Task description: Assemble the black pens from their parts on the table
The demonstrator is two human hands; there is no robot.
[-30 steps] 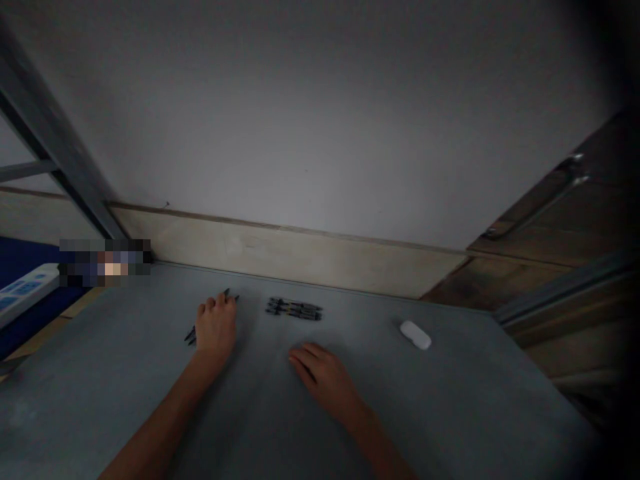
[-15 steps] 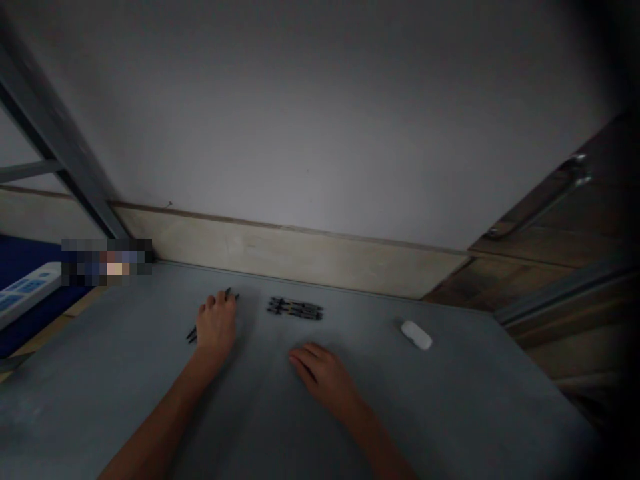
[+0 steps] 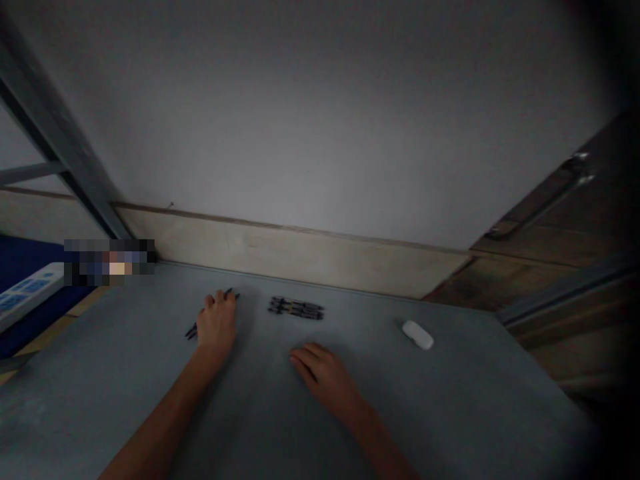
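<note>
My left hand (image 3: 217,322) is closed over some dark pens (image 3: 191,331) at the left of the grey table; their ends stick out past the fingers on both sides. Several dark pens lie side by side as a bundle (image 3: 296,309) near the middle of the table, with something yellowish around them. Below this bundle, my right hand (image 3: 324,373) rests on the tabletop with its fingers together and bent, not touching the pens. Nothing shows in it. To the right lies a small white rounded object (image 3: 418,335), apart from both hands.
The grey table (image 3: 450,407) meets a wall with a pale lower strip (image 3: 300,257). A metal post (image 3: 75,147) stands at the left, beside a white power strip (image 3: 30,293) on blue material. A metal handle (image 3: 543,200) is at the right.
The pens under my left hand have tilted very slightly, their lower ends shifting a little up and left. My right hand looks the same.
</note>
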